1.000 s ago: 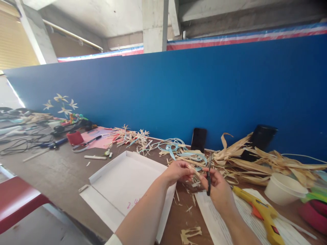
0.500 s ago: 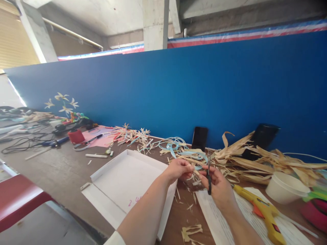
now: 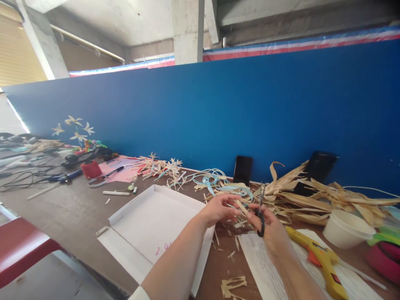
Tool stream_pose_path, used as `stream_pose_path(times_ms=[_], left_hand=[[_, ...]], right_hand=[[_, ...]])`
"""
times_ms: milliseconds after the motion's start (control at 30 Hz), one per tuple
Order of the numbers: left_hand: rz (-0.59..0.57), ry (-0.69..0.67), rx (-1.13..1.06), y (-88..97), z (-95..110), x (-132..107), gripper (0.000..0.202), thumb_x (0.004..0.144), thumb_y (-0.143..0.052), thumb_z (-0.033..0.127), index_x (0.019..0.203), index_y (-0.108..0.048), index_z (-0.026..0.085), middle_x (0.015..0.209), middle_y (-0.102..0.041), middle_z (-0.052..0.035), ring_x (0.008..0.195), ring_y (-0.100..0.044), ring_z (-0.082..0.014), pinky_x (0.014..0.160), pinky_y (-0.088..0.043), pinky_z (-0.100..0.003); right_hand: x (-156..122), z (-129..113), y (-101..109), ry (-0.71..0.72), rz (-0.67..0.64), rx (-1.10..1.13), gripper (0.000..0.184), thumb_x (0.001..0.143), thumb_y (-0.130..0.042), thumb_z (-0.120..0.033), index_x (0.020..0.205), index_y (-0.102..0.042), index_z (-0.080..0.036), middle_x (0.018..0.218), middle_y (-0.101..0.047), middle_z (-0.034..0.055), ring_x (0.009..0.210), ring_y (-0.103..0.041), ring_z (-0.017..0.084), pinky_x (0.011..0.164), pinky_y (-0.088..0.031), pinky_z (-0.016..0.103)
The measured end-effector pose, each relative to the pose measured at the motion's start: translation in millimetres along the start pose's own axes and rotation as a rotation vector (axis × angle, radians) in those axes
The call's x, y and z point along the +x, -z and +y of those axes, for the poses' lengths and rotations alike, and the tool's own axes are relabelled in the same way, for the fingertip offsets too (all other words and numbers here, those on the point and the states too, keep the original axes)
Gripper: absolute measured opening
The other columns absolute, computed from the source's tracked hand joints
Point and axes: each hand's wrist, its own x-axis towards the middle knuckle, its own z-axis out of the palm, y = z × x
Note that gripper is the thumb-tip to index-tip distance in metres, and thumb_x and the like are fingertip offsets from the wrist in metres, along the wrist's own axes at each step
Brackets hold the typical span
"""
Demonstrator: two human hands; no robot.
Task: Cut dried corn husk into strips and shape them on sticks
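A short pale strip of dried corn husk (image 3: 241,207) runs between my two hands, just beyond the right edge of the white box lid. Its upper end is at the fingertips of my left hand (image 3: 218,210), which are closed around it. My right hand (image 3: 271,229) carries black-handled scissors (image 3: 261,208), blades pointing up and slightly parted. The right thumb and fingertips touch the strip's lower end. Behind the hands lie blue ribbon (image 3: 211,183) and a heap of dried husks (image 3: 331,204).
An open white box lid (image 3: 146,221) lies left of my hands. On the right are a yellow glue gun (image 3: 325,260) on printed paper (image 3: 259,266), a white cup (image 3: 346,229) and a pink roll (image 3: 384,258). A phone (image 3: 243,170) leans on the blue partition (image 3: 187,112).
My right hand has turned and shifted slightly right, tilting the scissors; their blades now show parted. More of the husk strip shows between the hands as the left fingers have lifted and spread a little.
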Motion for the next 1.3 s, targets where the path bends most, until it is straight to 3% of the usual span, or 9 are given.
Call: stream_pose_path(times_ms=[100,300,1167,1300], left_hand=[[-0.028,0.004,0.017,0.6,2.2,-2.1,0.059,0.055,-0.08,0.026,0.109,-0.061,0.019,0.091,-0.061,-0.0063,0.061,-0.06,-0.0113,0.062,-0.047,-0.026],[-0.029,-0.004,-0.036,1.9,-0.1,-0.5,0.051,0.053,-0.081,0.028,0.098,-0.061,0.015,0.078,-0.062,-0.0034,0.058,-0.06,-0.0109,0.059,-0.046,-0.024],[0.02,-0.015,-0.094,-1.9,0.3,-0.6,0.041,0.053,-0.082,0.03,0.081,-0.058,0.012,0.069,-0.063,-0.0035,0.061,-0.06,-0.0119,0.063,-0.048,-0.026],[0.035,0.031,-0.089,-3.5,2.1,-1.8,0.042,0.052,-0.082,0.031,0.081,-0.058,0.013,0.068,-0.063,-0.0037,0.062,-0.061,-0.0131,0.063,-0.048,-0.026]], right_hand=[[-0.8,1.2,-0.2,-0.077,-0.049,0.089,0.037,0.063,-0.074,-0.029,0.098,-0.062,-0.022,0.065,-0.058,-0.0025,0.059,-0.051,0.014,0.046,-0.034,0.022],[-2.9,-2.3,-1.3,-0.17,-0.106,0.177,0.034,0.063,-0.074,-0.028,0.095,-0.063,-0.024,0.066,-0.058,-0.0034,0.062,-0.051,0.014,0.046,-0.031,0.021],[-4.0,-1.9,-3.4,-0.152,-0.125,0.106,0.034,0.065,-0.073,-0.036,0.095,-0.063,-0.024,0.063,-0.057,-0.0026,0.062,-0.053,0.017,0.045,-0.03,0.023],[-4.9,-3.4,-3.9,-0.165,-0.107,0.108,0.035,0.064,-0.073,-0.034,0.096,-0.062,-0.024,0.064,-0.058,-0.0029,0.061,-0.053,0.016,0.046,-0.031,0.023]])
